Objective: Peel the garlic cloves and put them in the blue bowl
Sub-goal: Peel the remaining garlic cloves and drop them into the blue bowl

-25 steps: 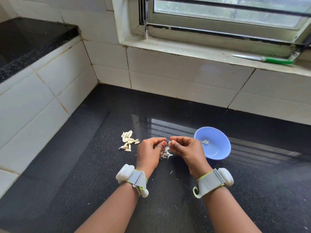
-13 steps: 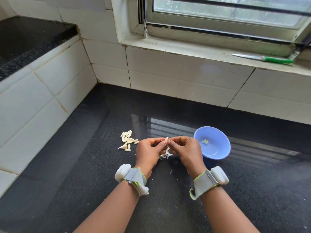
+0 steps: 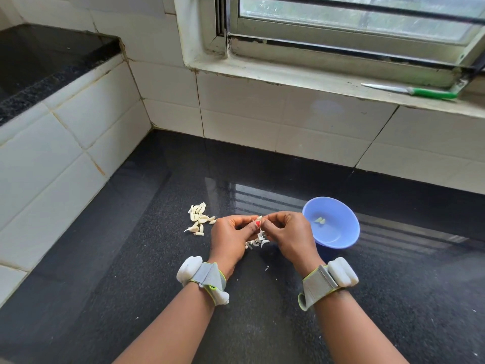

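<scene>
Black speckled stone desk [image 3: 131,298] carries all. Left hand [image 3: 231,239] and right hand [image 3: 288,236] pinch one small white garlic clove [image 3: 259,218] in curled fingers above papery skins [image 3: 256,241]. Left of the round blue plastic bowl [image 3: 341,232], which holds peeled cloves [image 3: 320,220], lies a heap of unpeeled cloves [image 3: 198,218].

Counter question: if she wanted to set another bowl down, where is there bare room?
Bare counter lies left of the garlic clove pile, toward the tiled wall, and behind the blue bowl up to the back tiles. It is crowded between pile and bowl, where the left hand, right hand and peel scraps sit.
</scene>
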Demonstrator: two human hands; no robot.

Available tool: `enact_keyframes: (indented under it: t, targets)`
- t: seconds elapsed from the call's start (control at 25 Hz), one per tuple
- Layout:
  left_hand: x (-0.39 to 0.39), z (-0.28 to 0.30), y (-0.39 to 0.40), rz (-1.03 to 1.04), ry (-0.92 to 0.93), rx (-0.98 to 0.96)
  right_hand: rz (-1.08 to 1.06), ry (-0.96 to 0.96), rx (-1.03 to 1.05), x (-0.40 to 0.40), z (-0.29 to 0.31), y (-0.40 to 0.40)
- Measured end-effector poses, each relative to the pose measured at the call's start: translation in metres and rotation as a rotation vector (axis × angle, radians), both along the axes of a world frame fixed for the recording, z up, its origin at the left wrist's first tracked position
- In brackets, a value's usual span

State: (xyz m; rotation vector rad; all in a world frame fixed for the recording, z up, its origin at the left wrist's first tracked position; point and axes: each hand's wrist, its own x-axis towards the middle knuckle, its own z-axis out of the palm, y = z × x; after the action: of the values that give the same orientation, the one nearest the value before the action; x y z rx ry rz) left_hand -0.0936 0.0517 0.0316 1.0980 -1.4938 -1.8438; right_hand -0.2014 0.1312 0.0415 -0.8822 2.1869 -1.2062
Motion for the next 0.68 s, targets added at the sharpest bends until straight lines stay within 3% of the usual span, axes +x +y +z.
enact_keyframes:
  t: [0.24, 0.68]
  targets:
    - [0.0012, -0.0029, -0.0023, 0.014, -0.017, -0.017, 0.036, -0.079, -0.019, -0.0005, 0.0013, 0.0010]
    - [0.0018, -0.0025, 0.0001, -0.046, -0.005, -0.005, 0.040, 0.027, 0.070, -0.0024, 0.0038, 0.0013]
